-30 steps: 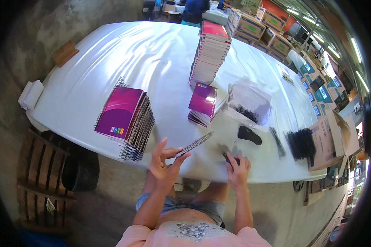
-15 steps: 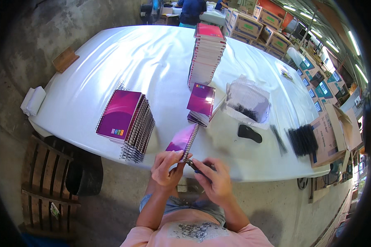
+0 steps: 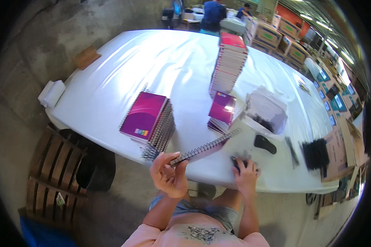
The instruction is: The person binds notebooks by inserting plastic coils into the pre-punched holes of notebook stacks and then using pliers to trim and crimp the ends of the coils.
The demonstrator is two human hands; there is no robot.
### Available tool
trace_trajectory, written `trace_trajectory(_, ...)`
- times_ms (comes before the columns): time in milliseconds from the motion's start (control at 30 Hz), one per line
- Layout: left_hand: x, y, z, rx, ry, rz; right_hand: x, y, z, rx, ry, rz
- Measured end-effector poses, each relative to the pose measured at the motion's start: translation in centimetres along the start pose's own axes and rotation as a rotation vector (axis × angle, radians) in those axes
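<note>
My left hand (image 3: pixel 168 175) pinches one end of a spiral-bound notebook (image 3: pixel 208 147), held near the table's front edge and turned so its dark wire coil faces up. Over the tabletop to the right, my right hand (image 3: pixel 247 176) has its fingers around dark-handled pliers (image 3: pixel 235 164), low at the cloth. To the left of the notebook stands a stack of purple notebooks (image 3: pixel 146 115) with coils along their sides. Beyond it sits a smaller pile of purple notebooks (image 3: pixel 221 108), and behind that a tall stack of notebooks (image 3: pixel 228 68) with a red cover on top.
White wrapping (image 3: pixel 270 105) with loose black coils (image 3: pixel 263 122) lies at right, near a black flat pad (image 3: pixel 264 144). More coils (image 3: pixel 315 155) bunch beside an open carton (image 3: pixel 338 150). A wooden chair (image 3: pixel 55 173) stands at left. People work at a far table.
The pliers have left the notebook's coil and moved right and down to the tabletop with my right hand. My left hand has tipped the notebook coil-up. The view has shifted left.
</note>
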State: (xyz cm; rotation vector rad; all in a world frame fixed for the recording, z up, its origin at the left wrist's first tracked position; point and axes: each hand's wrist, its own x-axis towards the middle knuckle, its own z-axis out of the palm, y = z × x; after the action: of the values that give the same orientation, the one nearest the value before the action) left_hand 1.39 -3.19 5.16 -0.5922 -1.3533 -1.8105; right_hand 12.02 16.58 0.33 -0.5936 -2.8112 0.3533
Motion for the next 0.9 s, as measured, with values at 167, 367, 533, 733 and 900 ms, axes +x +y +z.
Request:
trace_trajectory(167, 2.9, 2.8, -1.9, -0.067, 0.126, -0.073, 3.0, -5.4, -3.6, 1.200, -0.065, -0.221)
trace_trajectory(367, 8.4, 5.4, -3.5, 0.045, -0.256, 0.146, 5.5, -15.7, -15.1, 0.589, 0.495, -0.877)
trace_trajectory(533, 12.6, 4.7, -4.9, 0.358, -0.029, 0.527, 10.5, -21.0, -13.3, 1.018, -0.205, -0.868)
trace_trajectory(733, 12.0, -1.6, -7.2, 0.251, -0.006, -0.384, 17.2, -23.9, -6.3, 1.598, -0.276, -0.276)
trace_trajectory(900, 10.1, -4.1, -6.6, 0.133, -0.031, -0.456, 17.8, -23.2, -3.3, 0.940, -0.071, -0.415)
